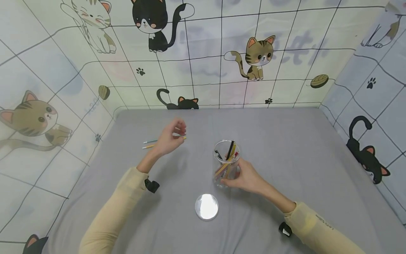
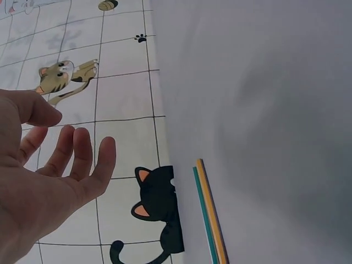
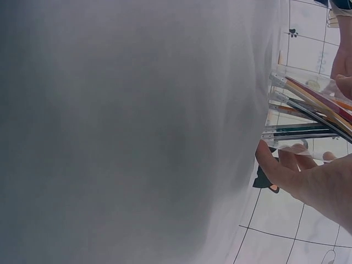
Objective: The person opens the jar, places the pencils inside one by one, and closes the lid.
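Note:
A clear jar (image 1: 234, 170) holding several pencils (image 1: 230, 150) stands upright in the middle of the grey cloth in the head view. My right hand (image 1: 247, 177) grips it low on its right side, thumb in front. In the right wrist view, my fingers curl round its wall near the base, and pencils (image 3: 311, 113) show through it. My left hand (image 1: 170, 137) hovers over two loose pencils, a teal pencil (image 1: 150, 141) and an orange pencil (image 1: 148, 146). Its fingers are loosely bent with nothing between them, as the left wrist view shows.
A round, shiny lid-like disc (image 1: 207, 207) lies on the grey cloth (image 1: 279, 141) in front of the jar. Cat-patterned fabric walls (image 1: 206, 70) rise at the back and both sides.

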A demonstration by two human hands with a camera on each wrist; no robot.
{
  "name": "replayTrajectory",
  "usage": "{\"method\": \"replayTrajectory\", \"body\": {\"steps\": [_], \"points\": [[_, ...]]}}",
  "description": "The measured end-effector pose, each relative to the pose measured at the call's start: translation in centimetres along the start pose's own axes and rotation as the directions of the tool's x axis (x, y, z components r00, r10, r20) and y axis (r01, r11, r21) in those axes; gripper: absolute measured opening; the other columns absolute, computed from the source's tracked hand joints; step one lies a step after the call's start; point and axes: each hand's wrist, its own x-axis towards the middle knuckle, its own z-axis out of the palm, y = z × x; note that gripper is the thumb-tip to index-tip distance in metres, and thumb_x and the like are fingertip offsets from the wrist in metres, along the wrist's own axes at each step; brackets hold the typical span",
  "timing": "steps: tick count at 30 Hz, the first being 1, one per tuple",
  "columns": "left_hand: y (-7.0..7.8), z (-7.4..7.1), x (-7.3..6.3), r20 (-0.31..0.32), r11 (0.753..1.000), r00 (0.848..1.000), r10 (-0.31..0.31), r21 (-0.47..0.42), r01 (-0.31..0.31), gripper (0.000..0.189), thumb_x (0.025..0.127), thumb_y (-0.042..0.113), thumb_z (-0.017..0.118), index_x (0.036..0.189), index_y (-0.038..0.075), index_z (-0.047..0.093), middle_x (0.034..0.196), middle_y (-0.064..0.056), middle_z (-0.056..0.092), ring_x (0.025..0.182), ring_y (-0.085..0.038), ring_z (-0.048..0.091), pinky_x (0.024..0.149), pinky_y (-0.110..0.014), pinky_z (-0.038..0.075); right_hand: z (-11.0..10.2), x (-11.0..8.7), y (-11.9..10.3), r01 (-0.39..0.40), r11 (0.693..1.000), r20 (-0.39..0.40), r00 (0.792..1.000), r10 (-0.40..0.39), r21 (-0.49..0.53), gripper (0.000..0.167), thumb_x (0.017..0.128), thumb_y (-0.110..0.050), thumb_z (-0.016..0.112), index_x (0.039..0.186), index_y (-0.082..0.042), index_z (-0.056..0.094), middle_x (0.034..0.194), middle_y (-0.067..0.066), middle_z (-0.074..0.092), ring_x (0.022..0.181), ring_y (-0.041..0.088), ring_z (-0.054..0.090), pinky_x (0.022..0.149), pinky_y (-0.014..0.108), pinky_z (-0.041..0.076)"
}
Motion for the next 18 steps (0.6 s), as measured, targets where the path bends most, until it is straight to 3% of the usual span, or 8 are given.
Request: {"method": "replayTrajectory", "body": {"steps": [18], "points": [[-3.3, -0.5, 0.3, 0.003, 0.988, 0.994, -0.105, 0.113, 0.104, 0.036, 0.083, -0.013, 0.056, 0.115, 0.003, 0.051, 0.110, -0.019, 0.058, 0.105, -0.044, 0.059, 0.089, -0.049, 0.051, 0.0, 0.1, 0.1, 0.002, 1.000, -0.003, 1.000, -0.002, -0.012, 0.053, 0.074, -0.015, 0.087, 0.119, -0.008, 0.060, 0.114, 0.008, 0.068, 0.096, 0.022, 0.062, 0.070, 0.032, 0.057]]}}
